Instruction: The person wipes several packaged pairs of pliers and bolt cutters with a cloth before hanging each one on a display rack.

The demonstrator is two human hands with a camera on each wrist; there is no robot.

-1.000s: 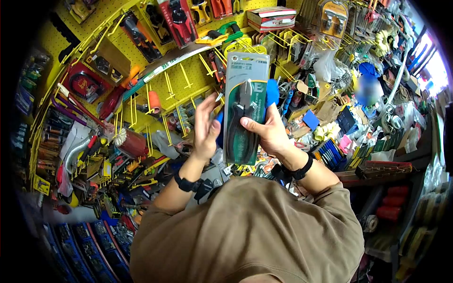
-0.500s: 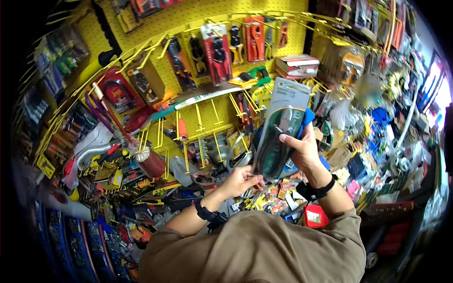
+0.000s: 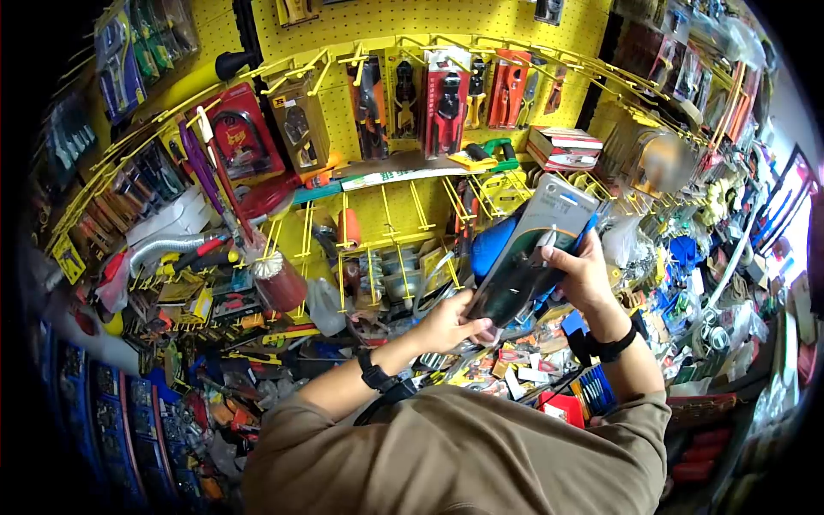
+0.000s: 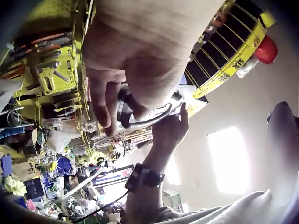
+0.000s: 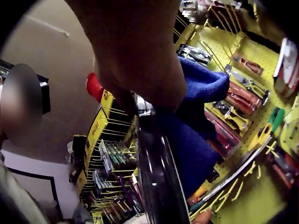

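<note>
A blister pack of pliers [image 3: 515, 273], with a grey card top and dark handles under clear plastic, is held tilted in front of the chest. My right hand [image 3: 590, 276] grips its right edge, thumb across the front. Behind the pack is a blue cloth [image 3: 492, 249], which hangs beside the right hand in the right wrist view [image 5: 194, 144]. At the pack's lower left corner, my left hand [image 3: 446, 324] pinches the edge between thumb and fingers. The left wrist view shows the pack [image 4: 152, 116] edge-on between both hands.
A yellow pegboard [image 3: 309, 34] with hooks and carded tools curves across the front. A red-and-white box [image 3: 562, 148] and a green-handled saw [image 3: 493, 156] sit on its ledge. Loose goods [image 3: 524, 365] crowd the surface below, near a red box [image 3: 562, 408].
The left hand, apart from the pack a second ago, came down to its lower corner and now pinches it. The pack has tilted rightward, and the head view has shifted left.
</note>
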